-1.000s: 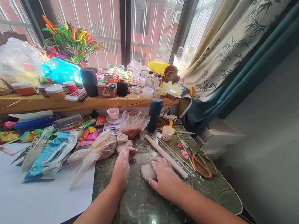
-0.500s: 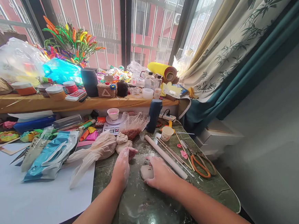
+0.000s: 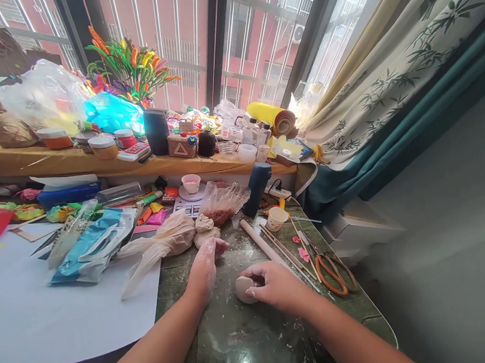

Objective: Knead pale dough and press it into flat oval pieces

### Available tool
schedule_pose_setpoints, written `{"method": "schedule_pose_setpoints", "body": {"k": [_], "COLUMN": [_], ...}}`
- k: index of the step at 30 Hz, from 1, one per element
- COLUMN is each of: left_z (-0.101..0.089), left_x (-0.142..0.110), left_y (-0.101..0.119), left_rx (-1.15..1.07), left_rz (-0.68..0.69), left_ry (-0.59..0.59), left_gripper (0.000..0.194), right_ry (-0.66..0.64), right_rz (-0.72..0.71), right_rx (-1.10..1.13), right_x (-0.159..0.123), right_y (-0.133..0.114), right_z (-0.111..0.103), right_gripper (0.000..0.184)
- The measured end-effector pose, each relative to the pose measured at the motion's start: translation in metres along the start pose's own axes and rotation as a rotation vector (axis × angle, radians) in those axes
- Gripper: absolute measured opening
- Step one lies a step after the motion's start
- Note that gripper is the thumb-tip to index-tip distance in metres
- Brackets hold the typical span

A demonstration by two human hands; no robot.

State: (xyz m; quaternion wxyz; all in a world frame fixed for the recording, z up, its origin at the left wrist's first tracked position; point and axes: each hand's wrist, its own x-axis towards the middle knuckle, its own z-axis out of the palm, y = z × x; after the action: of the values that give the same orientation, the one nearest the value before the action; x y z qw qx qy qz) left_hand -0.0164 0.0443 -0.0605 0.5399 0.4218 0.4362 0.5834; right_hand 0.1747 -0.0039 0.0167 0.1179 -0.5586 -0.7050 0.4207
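Observation:
A rounded piece of grey-white clay [image 3: 244, 290] is on the dark table, with the thumb and fingers of my right hand [image 3: 269, 283] curled round its right side. My left hand [image 3: 204, 268] stands on its edge to the left of it, fingers extended and palm turned inward, holding nothing. Both hands are smeared with pale clay. Just beyond my left hand lie lumps of pale clay [image 3: 205, 229] beside a crumpled plastic bag [image 3: 167, 238]. To the right of my right hand lies a pale rolling pin [image 3: 260, 241], partly hidden behind it.
Thin sticks [image 3: 290, 250], orange-handled scissors [image 3: 334, 278] and a paper cup [image 3: 277, 219] lie or stand on the right. A dark blue cylinder [image 3: 257, 188] and a bag of brown material [image 3: 221, 205] are behind. White paper [image 3: 89, 322] and a blue packet [image 3: 92, 249] cover the left.
My right hand has drawn slightly toward me with the clay, which now looks tilted up and rounder. My left hand keeps nearly the same pose. The view has shifted a little left.

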Motion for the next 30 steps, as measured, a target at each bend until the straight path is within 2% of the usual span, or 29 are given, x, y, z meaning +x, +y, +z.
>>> {"method": "schedule_pose_setpoints", "body": {"k": [6, 10, 12, 14, 16, 18, 20, 21, 23, 24, 25, 26, 27, 28, 29, 30], "left_z": [0.001, 0.002, 0.003, 0.003, 0.004, 0.003, 0.002, 0.002, 0.001, 0.0, 0.0, 0.0, 0.0, 0.0, 0.0, 0.001], "left_x": [0.0, -0.001, -0.002, -0.002, -0.002, -0.001, 0.0, 0.0, 0.001, 0.001, 0.001, 0.001, 0.001, 0.0, 0.0, 0.0], "left_y": [0.001, 0.004, 0.005, 0.005, 0.004, 0.003, 0.002, 0.001, 0.001, 0.001, 0.001, 0.001, 0.001, 0.001, 0.001, 0.001], "left_rx": [-0.008, -0.044, -0.061, -0.073, -0.077, -0.074, -0.067, -0.061, -0.049, -0.045, -0.043, -0.044, -0.049, -0.055, -0.059, -0.062], "left_rz": [-0.007, -0.007, -0.009, -0.013, -0.017, -0.022, -0.026, -0.027, -0.028, -0.029, -0.029, -0.028, -0.027, -0.026, -0.024, -0.021], "left_ry": [0.01, 0.013, 0.016, 0.016, 0.013, 0.013, 0.016, 0.017, 0.015, 0.013, 0.01, 0.008, 0.007, 0.007, 0.007, 0.008], "left_gripper": [0.051, 0.051, 0.05, 0.051, 0.051, 0.053, 0.054, 0.054, 0.054, 0.054, 0.053, 0.053, 0.052, 0.051, 0.051, 0.05], "right_ry": [-0.059, -0.047, -0.03, 0.0, 0.073, 0.208, 0.423, 0.571, 0.878, 0.956, 0.962, 0.887, 0.756, 0.554, 0.414, 0.326], "right_rz": [0.001, 0.035, 0.068, 0.127, 0.15, 0.066, -0.131, -0.259, -0.56, -0.697, -0.813, -0.896, -0.936, -0.954, -0.983, -0.949], "right_rx": [0.213, 0.393, 0.551, 0.751, 0.915, 0.954, 0.813, 0.666, 0.296, 0.117, -0.043, -0.17, -0.254, -0.335, -0.379, -0.409], "right_x": [0.004, 0.007, 0.009, 0.011, 0.009, 0.001, -0.013, -0.021, -0.036, -0.041, -0.045, -0.047, -0.048, -0.047, -0.045, -0.043], "right_y": [0.006, 0.018, 0.024, 0.026, 0.019, 0.002, -0.019, -0.028, -0.038, -0.038, -0.035, -0.028, -0.019, -0.009, 0.001, 0.009], "right_z": [-0.007, 0.0, 0.005, 0.004, -0.005, -0.024, -0.046, -0.055, -0.061, -0.056, -0.047, -0.034, -0.018, -0.002, 0.013, 0.025], "right_gripper": [0.039, 0.037, 0.042, 0.052, 0.057, 0.052, 0.039, 0.031, 0.024, 0.028, 0.034, 0.037, 0.036, 0.031, 0.026, 0.022]}}
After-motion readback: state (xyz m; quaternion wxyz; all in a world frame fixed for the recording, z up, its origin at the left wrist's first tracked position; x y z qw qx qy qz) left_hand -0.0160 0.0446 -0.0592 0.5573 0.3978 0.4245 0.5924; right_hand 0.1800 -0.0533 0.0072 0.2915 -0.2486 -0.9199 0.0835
